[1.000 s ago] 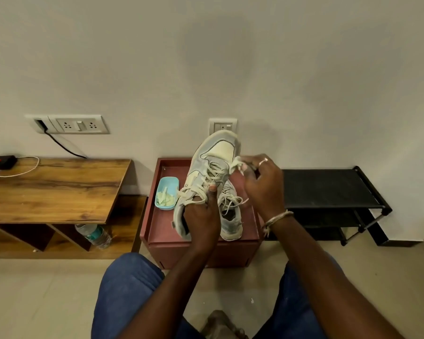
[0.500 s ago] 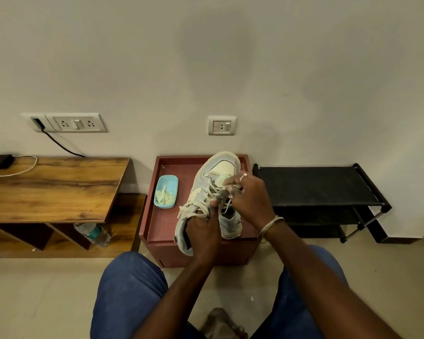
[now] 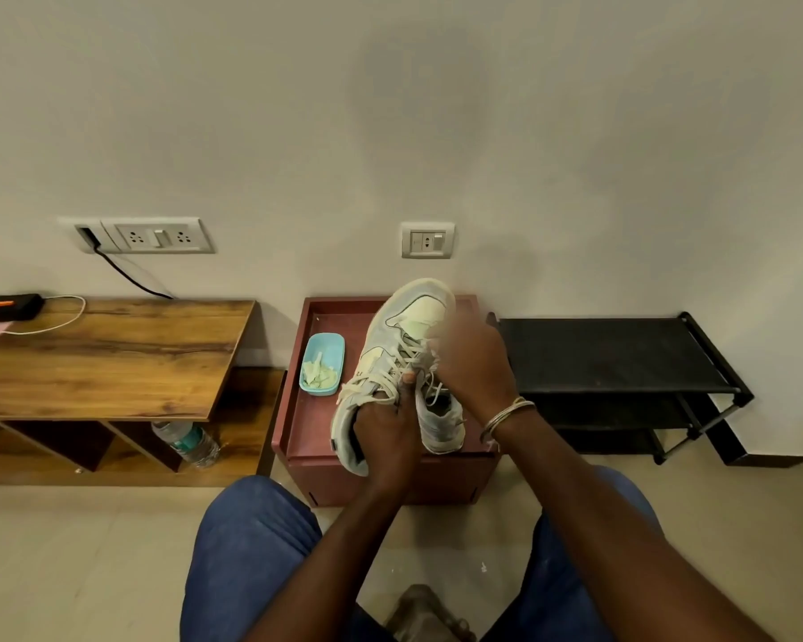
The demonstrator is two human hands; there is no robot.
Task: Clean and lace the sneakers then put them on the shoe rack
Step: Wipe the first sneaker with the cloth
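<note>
A pale grey and cream sneaker (image 3: 404,335) is held tilted above the red box (image 3: 307,424), toe pointing up toward the wall. My left hand (image 3: 388,433) grips it at the heel and collar, thumb pressed on the laces. My right hand (image 3: 471,363), blurred with motion, pinches the white lace (image 3: 413,359) near the tongue. A second sneaker (image 3: 441,424) lies on the box behind my hands, mostly hidden. The black shoe rack (image 3: 617,359) stands to the right against the wall.
A light blue dish (image 3: 323,361) with crumpled wipes sits on the red box's left side. A wooden bench (image 3: 108,359) with a charger and cable stands at left, with a water bottle (image 3: 189,442) under it. My blue-jeaned knees fill the bottom of the view.
The sneaker came down from in front of the wall socket to just above the box. My right hand moved down along the laces toward the tongue and is blurred now.
</note>
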